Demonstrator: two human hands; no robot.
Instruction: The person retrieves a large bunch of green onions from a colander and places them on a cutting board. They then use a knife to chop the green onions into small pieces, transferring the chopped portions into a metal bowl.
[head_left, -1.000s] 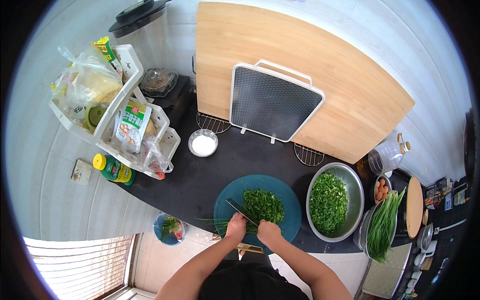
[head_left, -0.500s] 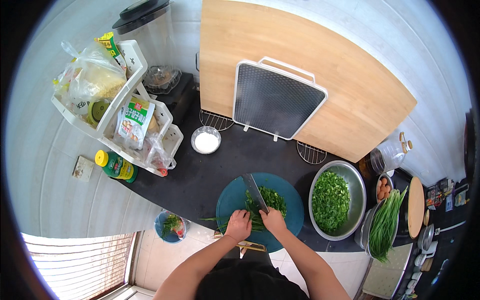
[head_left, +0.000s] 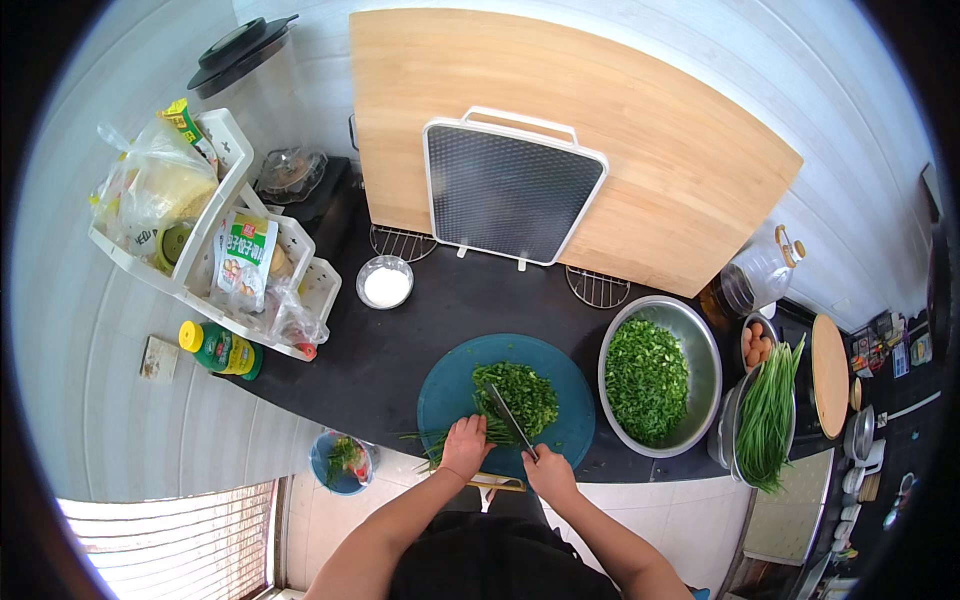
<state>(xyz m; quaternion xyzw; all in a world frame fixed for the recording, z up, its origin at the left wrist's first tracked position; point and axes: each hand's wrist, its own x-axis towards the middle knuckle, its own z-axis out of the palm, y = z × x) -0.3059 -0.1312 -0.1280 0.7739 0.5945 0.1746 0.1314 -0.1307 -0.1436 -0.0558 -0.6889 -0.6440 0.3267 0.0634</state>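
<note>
The right hand [head_left: 548,474] is closed around the handle of a knife [head_left: 508,413], whose blade slants up and leftward against chopped greens [head_left: 527,390]. Just beside it, the left hand [head_left: 466,446] has its fingers curled over uncut green stalks [head_left: 430,443], holding them against a round teal cutting board [head_left: 450,370]; the ends of the stalks poke out past the left edge. The board sits at the near edge of the black desk [head_left: 370,365], the chopped greens heaped about its middle.

Right of the board, a wide metal bowl [head_left: 705,385] holds a large mound of chopped green pieces [head_left: 647,383]. Next to that, long whole stalks [head_left: 767,425] lie over a metal basin [head_left: 726,430], spilling past its rim. Behind the basin, a small bowl [head_left: 771,330] contains several brown eggs [head_left: 755,342].

Farther back on the left, 1 small clear bowl [head_left: 361,287] holds white powder [head_left: 386,288]. A white tiered rack [head_left: 318,300] at the left carries a tied clear bag [head_left: 165,180] in its top tier and a white-and-green packet [head_left: 245,262] lower down; a green bottle [head_left: 228,352] with a yellow cap stands beside it. On the floor, a blue bin [head_left: 322,470] contains green scraps and something red.
</note>
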